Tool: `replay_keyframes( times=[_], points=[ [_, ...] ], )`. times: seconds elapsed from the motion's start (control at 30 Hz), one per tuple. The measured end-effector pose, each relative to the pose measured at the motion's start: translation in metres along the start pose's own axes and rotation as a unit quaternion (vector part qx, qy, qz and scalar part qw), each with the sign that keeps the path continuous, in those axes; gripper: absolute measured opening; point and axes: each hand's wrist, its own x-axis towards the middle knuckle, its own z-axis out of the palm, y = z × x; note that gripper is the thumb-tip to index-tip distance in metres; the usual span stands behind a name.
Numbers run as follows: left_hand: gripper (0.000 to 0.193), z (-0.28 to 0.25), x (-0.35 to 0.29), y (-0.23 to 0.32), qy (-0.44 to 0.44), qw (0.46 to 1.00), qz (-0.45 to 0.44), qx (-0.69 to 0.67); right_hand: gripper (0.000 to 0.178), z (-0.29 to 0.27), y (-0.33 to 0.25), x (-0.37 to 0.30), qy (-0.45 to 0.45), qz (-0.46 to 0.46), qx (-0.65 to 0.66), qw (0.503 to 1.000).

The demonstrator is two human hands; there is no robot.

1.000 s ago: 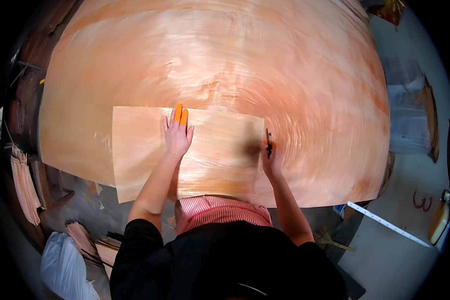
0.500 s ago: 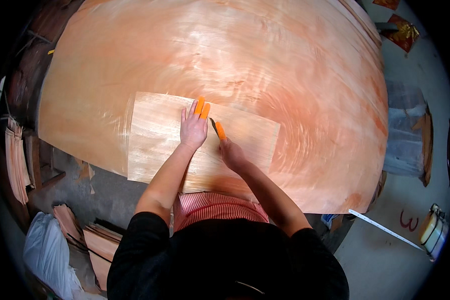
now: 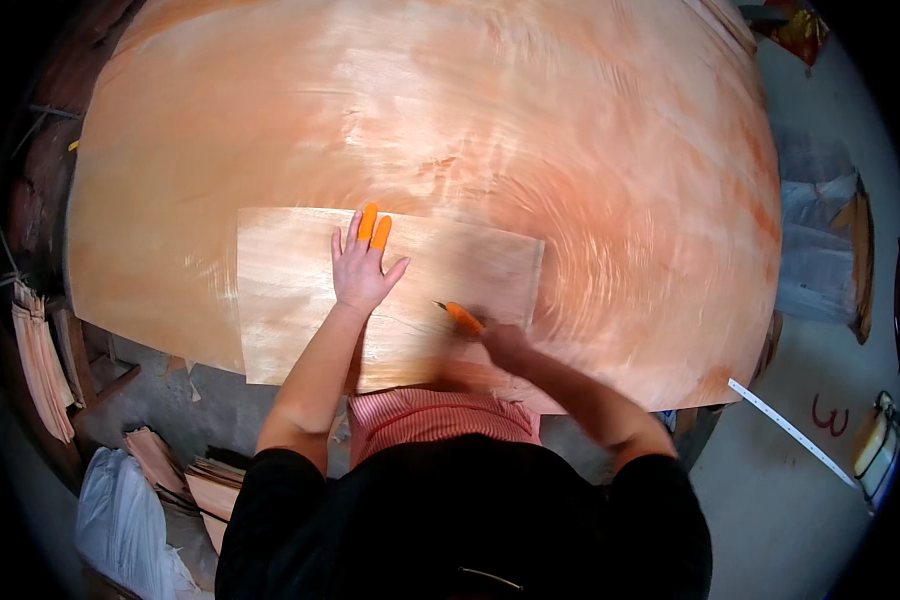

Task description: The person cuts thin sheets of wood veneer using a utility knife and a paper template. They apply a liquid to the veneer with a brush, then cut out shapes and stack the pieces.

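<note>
Left hand (image 3: 362, 270) flat on pale veneer sheet (image 3: 290, 300), right hand (image 3: 505, 343) gripping orange knife (image 3: 460, 316).

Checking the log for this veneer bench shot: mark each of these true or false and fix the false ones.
1. The left hand lies flat on the small veneer sheet. True.
2. The right hand holds a blue marker. False: it grips an orange-handled knife.
3. Two fingers of the left hand wear orange covers. True.
4. The small sheet lies on the floor. False: it rests on the large veneer sheet over the table.
5. A long ruler lies on the floor at the right. True.
</note>
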Motion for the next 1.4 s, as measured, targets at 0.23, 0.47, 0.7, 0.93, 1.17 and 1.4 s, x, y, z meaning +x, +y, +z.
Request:
replay_keyframes(
  times=[0.23,0.47,0.7,0.93,1.17,1.4],
  points=[
    [0.059,0.002,0.006,0.001,-0.023,1.0,0.007,0.018,0.032,-0.102,0.112,0.024,-0.039,-0.313,-0.35,0.882],
    [0.058,0.0,0.006,0.001,-0.032,0.999,-0.016,0.006,0.025,-0.138,0.16,0.024,-0.184,-0.112,-0.22,0.952],
    [0.06,0.0,0.002,-0.005,-0.011,0.999,-0.019,-0.024,0.023,-0.148,0.043,0.07,-0.058,-0.255,-0.216,0.941],
    [0.059,-0.004,0.0,-0.006,0.005,0.998,-0.021,-0.058,0.015,-0.123,0.003,0.149,-0.004,-0.218,-0.082,0.972],
    [0.061,-0.005,0.0,-0.005,-0.001,0.999,-0.024,-0.047,0.012,-0.129,0.041,0.115,0.027,-0.267,-0.19,0.944],
    [0.05,0.006,0.007,0.008,-0.045,0.989,0.139,0.006,0.013,-0.102,0.074,0.067,0.105,-0.146,-0.19,0.965]
  ],
)
